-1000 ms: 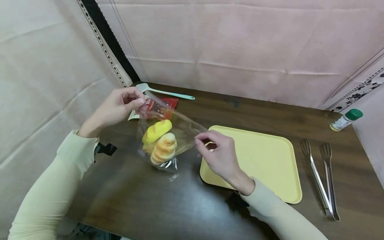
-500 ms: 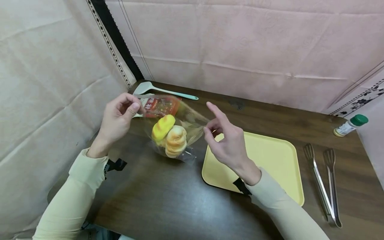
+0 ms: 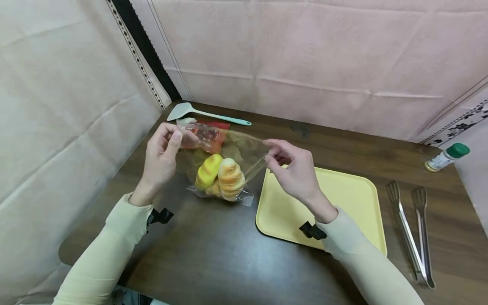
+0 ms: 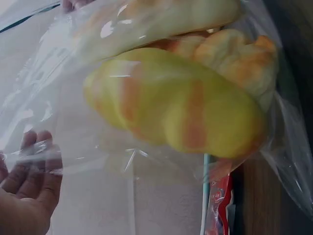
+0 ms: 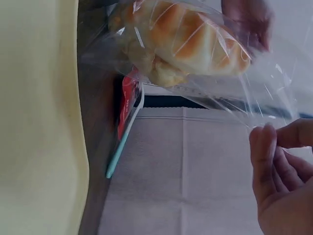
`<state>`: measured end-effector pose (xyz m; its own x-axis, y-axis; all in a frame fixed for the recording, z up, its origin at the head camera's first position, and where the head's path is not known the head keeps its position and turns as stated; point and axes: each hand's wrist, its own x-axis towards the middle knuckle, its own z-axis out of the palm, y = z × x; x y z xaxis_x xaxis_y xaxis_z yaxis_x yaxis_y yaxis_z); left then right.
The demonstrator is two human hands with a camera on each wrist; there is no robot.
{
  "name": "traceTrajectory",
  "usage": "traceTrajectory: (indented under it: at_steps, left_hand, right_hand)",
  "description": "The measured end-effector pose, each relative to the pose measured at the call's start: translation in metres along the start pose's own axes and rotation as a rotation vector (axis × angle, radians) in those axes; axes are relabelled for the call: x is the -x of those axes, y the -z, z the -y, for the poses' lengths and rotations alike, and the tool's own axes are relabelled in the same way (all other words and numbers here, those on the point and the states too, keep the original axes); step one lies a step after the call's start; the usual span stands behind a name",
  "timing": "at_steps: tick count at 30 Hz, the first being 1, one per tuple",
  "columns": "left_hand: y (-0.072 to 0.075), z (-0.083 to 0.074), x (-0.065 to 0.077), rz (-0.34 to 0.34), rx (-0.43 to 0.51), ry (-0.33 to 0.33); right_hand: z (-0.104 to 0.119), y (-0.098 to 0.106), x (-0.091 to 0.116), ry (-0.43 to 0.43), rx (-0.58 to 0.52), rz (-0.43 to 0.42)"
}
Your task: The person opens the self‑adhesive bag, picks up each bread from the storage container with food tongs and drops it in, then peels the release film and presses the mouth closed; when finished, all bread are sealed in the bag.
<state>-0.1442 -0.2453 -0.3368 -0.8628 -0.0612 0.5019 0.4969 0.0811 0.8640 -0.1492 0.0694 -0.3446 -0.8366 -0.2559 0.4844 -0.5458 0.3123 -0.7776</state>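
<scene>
A clear plastic bag (image 3: 248, 148) hangs stretched between my two hands, its mouth toward the top. Inside lie a yellow bread roll (image 3: 208, 171), a cream-and-brown twisted bread roll (image 3: 231, 179) and a smaller knobbly bread piece (image 4: 239, 63) behind them. My left hand (image 3: 162, 154) pinches the bag's left upper edge between thumb and fingers. On the opposite side, my right hand (image 3: 295, 169) pinches the right upper edge, as the right wrist view also shows. The bag's bottom is low over the dark table (image 3: 213, 254).
Right of the bag lies a yellow tray (image 3: 343, 203), partly under my right forearm. Metal tongs (image 3: 408, 233) rest farther right, near a green-capped shaker bottle (image 3: 447, 157). Behind the bag are a red food packet (image 3: 213, 134) and a pale turquoise spatula (image 3: 213, 115).
The bag with the bread has shifted a little right. My right hand's raised index finger has come down to the bag's edge, and my left hand has moved slightly right.
</scene>
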Motion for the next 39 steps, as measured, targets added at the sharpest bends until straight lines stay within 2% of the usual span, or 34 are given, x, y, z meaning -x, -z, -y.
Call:
traceTrajectory:
  at_steps: [4, 8, 13, 14, 19, 21, 27, 34, 37, 39]
  left_hand:
    - [-0.005, 0.002, 0.004, -0.029, -0.109, -0.022]
    - [-0.008, 0.0, 0.006, -0.057, -0.149, -0.059]
    - [-0.011, -0.005, 0.009, -0.029, -0.132, -0.091]
    - [-0.012, -0.006, 0.009, -0.041, -0.139, -0.089]
    - [-0.016, -0.017, 0.015, -0.109, -0.047, -0.061]
    - [-0.017, -0.019, 0.015, -0.117, -0.012, -0.06]
    - [-0.021, -0.013, 0.01, -0.121, -0.015, -0.069]
    - [-0.026, -0.014, 0.005, -0.119, 0.001, -0.042]
    - [-0.029, -0.015, 0.003, -0.115, 0.012, -0.035]
    - [-0.03, -0.016, 0.003, -0.114, -0.004, -0.042]
  right_hand:
    - [-0.006, 0.003, 0.0, -0.151, -0.111, 0.014]
    - [-0.009, 0.003, -0.001, -0.213, -0.158, 0.02]
    - [-0.011, -0.001, -0.003, -0.223, -0.233, 0.01]
    - [-0.011, -0.002, -0.003, -0.227, -0.253, 0.004]
    - [-0.013, -0.006, -0.004, -0.272, -0.345, -0.02]
    - [-0.014, -0.007, -0.004, -0.291, -0.365, -0.028]
    - [-0.021, -0.009, -0.004, -0.344, -0.358, -0.069]
    - [-0.025, -0.008, -0.006, -0.347, -0.321, -0.123]
    - [-0.023, -0.01, -0.005, -0.314, -0.226, -0.233]
    - [-0.017, -0.012, -0.003, -0.228, -0.118, -0.357]
